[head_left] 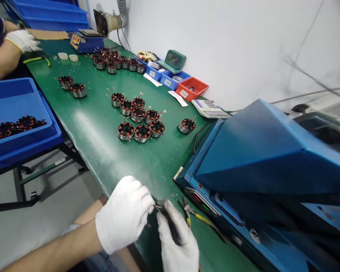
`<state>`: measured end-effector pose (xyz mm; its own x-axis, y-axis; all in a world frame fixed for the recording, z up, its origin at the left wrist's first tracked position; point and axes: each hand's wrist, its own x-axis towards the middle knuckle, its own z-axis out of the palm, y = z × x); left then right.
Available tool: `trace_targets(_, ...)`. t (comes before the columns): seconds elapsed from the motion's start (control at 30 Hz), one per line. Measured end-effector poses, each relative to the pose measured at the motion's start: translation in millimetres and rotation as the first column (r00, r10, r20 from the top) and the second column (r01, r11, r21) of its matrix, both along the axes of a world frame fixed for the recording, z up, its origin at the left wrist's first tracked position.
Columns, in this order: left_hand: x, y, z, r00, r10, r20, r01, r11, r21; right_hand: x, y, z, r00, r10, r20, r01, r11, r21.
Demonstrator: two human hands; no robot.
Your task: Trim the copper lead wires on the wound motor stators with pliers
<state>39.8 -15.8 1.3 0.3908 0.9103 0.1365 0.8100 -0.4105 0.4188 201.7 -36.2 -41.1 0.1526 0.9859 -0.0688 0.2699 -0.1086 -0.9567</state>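
At the table's near edge, my left hand [124, 213] pinches fine wire ends; my right hand [177, 240] clasps a dark, blurred part [170, 223], steadying it. Pliers [192, 215] lie beside.

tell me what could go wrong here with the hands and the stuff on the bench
1. The left hand and right hand work a small dark part past the bench edge; a slip may drop it to the floor.
2. Pliers lie just beside the right hand and could get knocked.
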Motion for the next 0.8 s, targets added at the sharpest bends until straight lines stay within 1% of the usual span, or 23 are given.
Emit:
trace_targets(0.03, -0.5, 0.3, 0.1, 1.0, -0.009, 0.001, 0.009, 1.0, -0.007, 3.5, 2.9, 0.0, 0.991, 0.096, 0.093, -0.105, 0.99, 0.094)
trace_targets(0.07, -1.1, 0.6, 0.1, 1.0, -0.017, 0.006, 0.017, 1.0, -0.008, 6.1, 6.8, 1.1, 0.962, 0.192, 0.194, -0.224, 0.961, 0.161)
trace_targets(0.1, -1.9, 0.9, 0.1, 1.0, -0.026, 0.015, 0.026, 1.0, -0.004, 7.6, 11.4, 3.3, 0.923, 0.258, 0.285, -0.321, 0.926, 0.201)
trace_targets(0.13, -2.8, 1.2, 0.0, 0.999, -0.034, 0.021, 0.034, 0.999, -0.005, 7.5, 15.9, 6.5, 0.895, 0.285, 0.343, -0.37, 0.903, 0.217)
trace_targets(0.17, -3.8, 1.5, -0.1, 0.999, -0.046, 0.025, 0.046, 0.999, -0.006, 5.9, 20.0, 10.5, 0.885, 0.29, 0.364, -0.377, 0.906, 0.193)
trace_targets(0.2, -4.7, 2.0, -0.3, 0.998, -0.062, 0.025, 0.063, 0.998, -0.003, 3.2, 23.4, 15.1, 0.894, 0.307, 0.327, -0.361, 0.925, 0.117)
trace_targets(0.23, -5.7, 2.6, -0.4, 0.996, -0.086, 0.021, 0.086, 0.996, 0.002, -0.2, 26.0, 20.1, 0.92, 0.327, 0.216, -0.334, 0.943, -0.004)
trace_targets(0.27, -6.6, 3.3, -0.6, 0.994, -0.105, 0.019, 0.105, 0.994, 0.015, -3.6, 27.9, 25.1, 0.943, 0.332, 0.036, -0.322, 0.932, -0.164)
trace_targets(0.3, -7.3, 4.1, -0.8, 0.992, -0.122, 0.015, 0.122, 0.992, 0.029, -6.1, 29.4, 30.0, 0.935, 0.304, -0.181, -0.349, 0.878, -0.328)
trace_targets(0.33, -8.0, 4.9, -1.1, 0.991, -0.135, 0.013, 0.135, 0.99, 0.043, -7.2, 30.8, 34.5, 0.892, 0.252, -0.375, -0.414, 0.788, -0.455)
trace_targets(0.37, -8.6, 5.6, -1.3, 0.989, -0.145, 0.017, 0.144, 0.988, 0.057, -6.6, 32.3, 38.4, 0.841, 0.214, -0.497, -0.487, 0.699, -0.523)
trace_targets(0.4, -9.0, 6.3, -1.5, 0.988, -0.151, 0.026, 0.149, 0.987, 0.064, -4.2, 34.0, 41.4, 0.815, 0.229, -0.532, -0.538, 0.639, -0.55)
trace_targets(0.43, -9.3, 6.7, -1.6, 0.987, -0.153, 0.037, 0.151, 0.986, 0.064, -0.2, 35.7, 43.4, 0.825, 0.303, -0.476, -0.549, 0.626, -0.554)
trace_targets(0.47, -9.5, 7.1, -1.7, 0.986, -0.156, 0.051, 0.153, 0.986, 0.061, 4.7, 37.4, 44.3, 0.846, 0.412, -0.338, -0.533, 0.662, -0.527)
trace_targets(0.5, -9.5, 7.2, -1.6, 0.986, -0.157, 0.06, 0.154, 0.987, 0.051, 10.0, 38.8, 43.9, 0.85, 0.507, -0.143, -0.512, 0.733, -0.448)
trace_targets(0.53, -9.5, 7.3, -1.4, 0.985, -0.157, 0.07, 0.154, 0.987, 0.046, 14.9, 39.8, 42.6, 0.836, 0.544, 0.066, -0.498, 0.805, -0.323)
trace_targets(0.57, -9.3, 7.2, -1.3, 0.985, -0.156, 0.076, 0.153, 0.987, 0.04, 18.7, 40.0, 40.5, 0.817, 0.526, 0.236, -0.495, 0.85, -0.183)
trace_targets(0.6, -9.1, 7.1, -1.2, 0.985, -0.153, 0.078, 0.151, 0.988, 0.036, 21.1, 39.5, 38.2, 0.809, 0.485, 0.331, -0.494, 0.867, -0.062)
trace_targets(0.63, -8.9, 7.0, -1.2, 0.985, -0.151, 0.079, 0.148, 0.988, 0.038, 21.5, 38.3, 35.8, 0.824, 0.455, 0.336, -0.482, 0.876, -0.004)
trace_targets(0.67, -8.6, 6.8, -1.2, 0.986, -0.149, 0.078, 0.146, 0.988, 0.042, 19.9, 36.8, 33.9, 0.847, 0.455, 0.275, -0.469, 0.883, -0.017)
trace_targets(0.73, -8.1, 6.7, -1.5, 0.987, -0.149, 0.062, 0.146, 0.988, 0.047, 12.0, 33.8, 31.9, 0.889, 0.453, 0.064, -0.439, 0.884, -0.164)
trace_targets(0.77, -8.0, 6.8, -1.6, 0.987, -0.151, 0.047, 0.149, 0.988, 0.042, 6.8, 33.0, 32.1, 0.898, 0.431, -0.091, -0.439, 0.86, -0.261)
trace_targets(0.8, -7.9, 6.9, -1.7, 0.987, -0.154, 0.036, 0.153, 0.988, 0.036, 1.9, 33.0, 33.1, 0.889, 0.378, -0.257, -0.451, 0.819, -0.355)
